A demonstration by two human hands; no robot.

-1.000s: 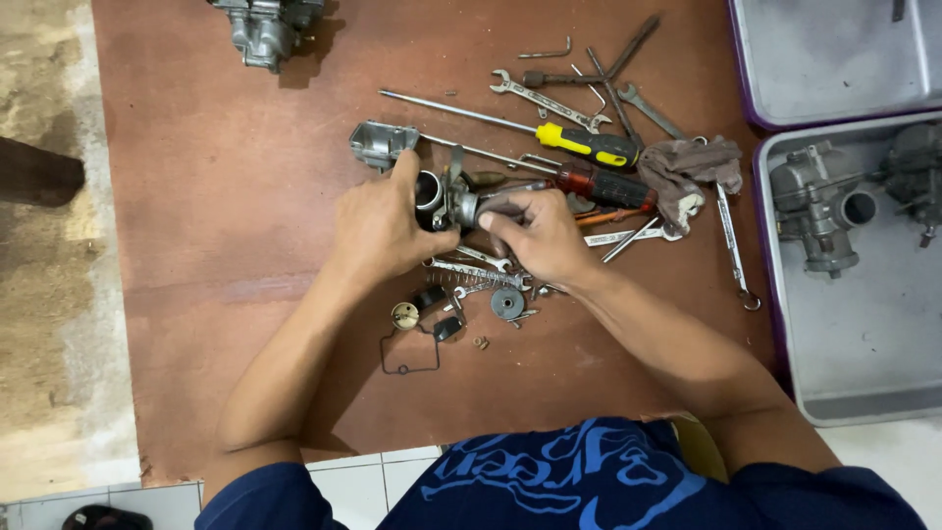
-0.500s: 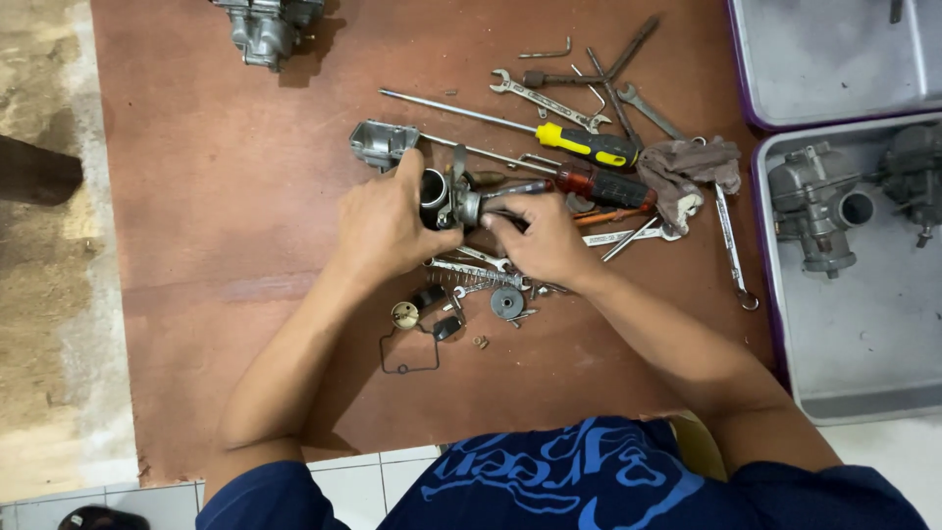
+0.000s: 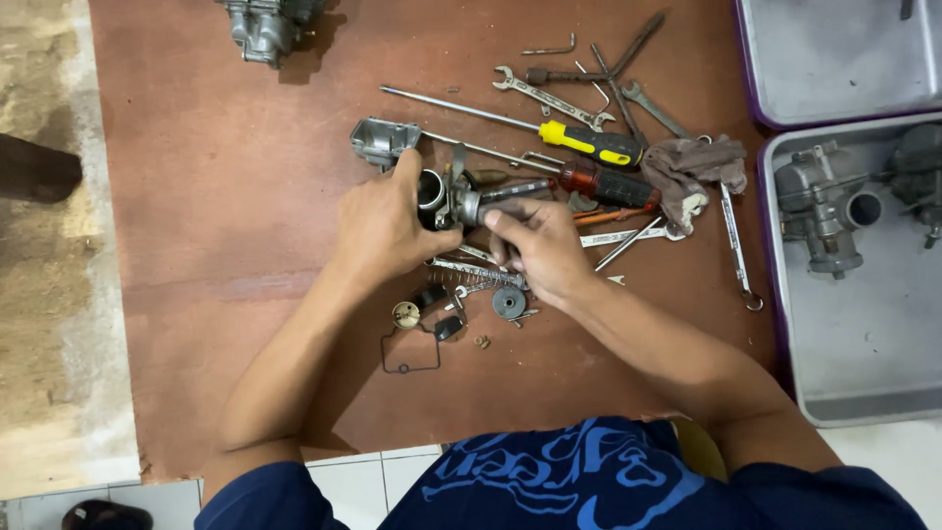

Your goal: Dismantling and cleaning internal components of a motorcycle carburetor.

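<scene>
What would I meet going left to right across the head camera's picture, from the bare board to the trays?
Left hand → carburetor body → right hand → yellow-handled screwdriver → grey rag → grey tray, which holds another carburetor.

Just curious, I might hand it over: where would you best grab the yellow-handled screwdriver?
Probably by the yellow handle, coming from above. It is the thickest part, lies flat on the board, and its top is uncovered, while the thin shaft lies low against the board.

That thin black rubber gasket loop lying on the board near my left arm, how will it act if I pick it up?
The black gasket loop is thin, so it will probably droop and lose its shape. It looks very light. It lies flat, so it likely won't roll.
</scene>
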